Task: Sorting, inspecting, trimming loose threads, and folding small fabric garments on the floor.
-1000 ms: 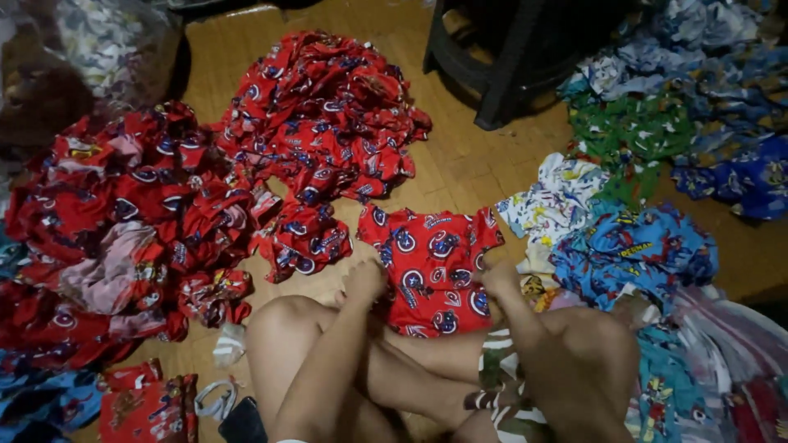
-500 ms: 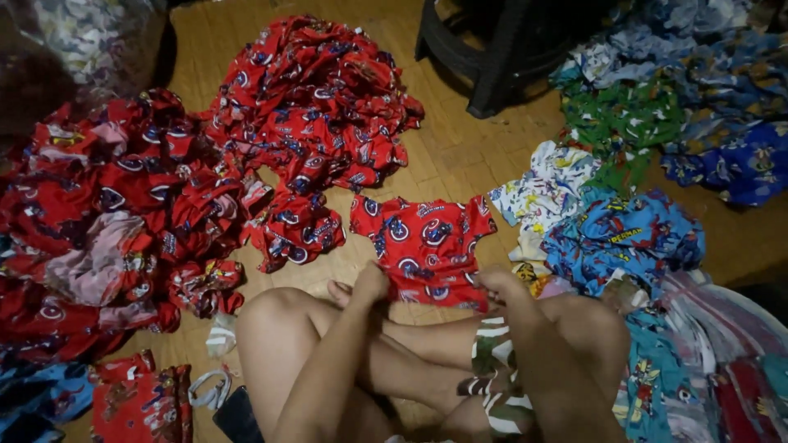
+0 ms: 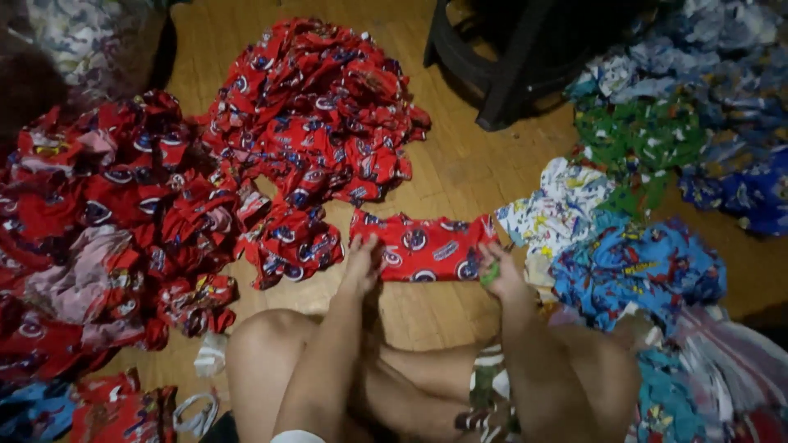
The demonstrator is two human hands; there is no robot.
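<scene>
A small red printed garment lies folded into a narrow strip on the wooden floor in front of my knees. My left hand presses on its left end with fingers spread. My right hand grips its right end. My bare legs are crossed below.
Heaps of red printed garments lie at the left and centre back. Blue, white and green garment piles fill the right. A dark stool stands at the back.
The red garment lay spread flat a second ago; both hands have folded its lower half up, so it is now a narrow strip.
</scene>
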